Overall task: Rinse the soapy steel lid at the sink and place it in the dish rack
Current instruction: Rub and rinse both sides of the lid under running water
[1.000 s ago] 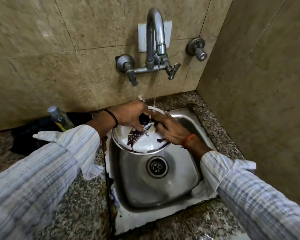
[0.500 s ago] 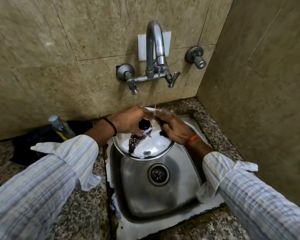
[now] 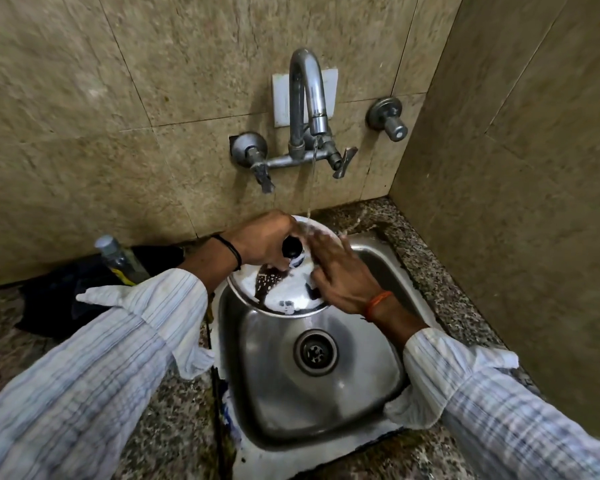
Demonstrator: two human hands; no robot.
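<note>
1. The steel sink [image 3: 378, 403] holds no loose dishes; its basin shows 1 round drain [image 3: 315, 351] near the middle, and wet streaks on the metal.
2. 1 steel lid [image 3: 281, 292] is held tilted over the back-left part of the sink, just above the basin, its lower edge toward the drain. White soap foam covers much of its top, with a darker bare patch left of centre.
3. 1 black knob [image 3: 291, 248] stands at the lid's centre.
4. The left hand [image 3: 262, 240] is curled closed around that knob, fingers wrapped over it, carrying the lid.
5. The right hand [image 3: 340, 275] lies flat and spread on the right side of the lid, fingers extended toward the back of the sink, palm pressed to the foamy surface; it grips nothing.
6. 1 tap [image 3: 307, 98] is fixed to the tiled wall behind the sink, with 2 lever handles; a thin stream of water [image 3: 311, 181] falls from its spout onto the back edge of the lid, by the right fingertips.
7. 1 separate wall valve [image 3: 387, 119] sits right of the tap.
8. 1 bottle [image 3: 118, 259] with a grey cap leans on a dark cloth [image 3: 52, 303] left of the sink; its yellow label is too small to read.
9. No writing is legible anywhere.
</note>
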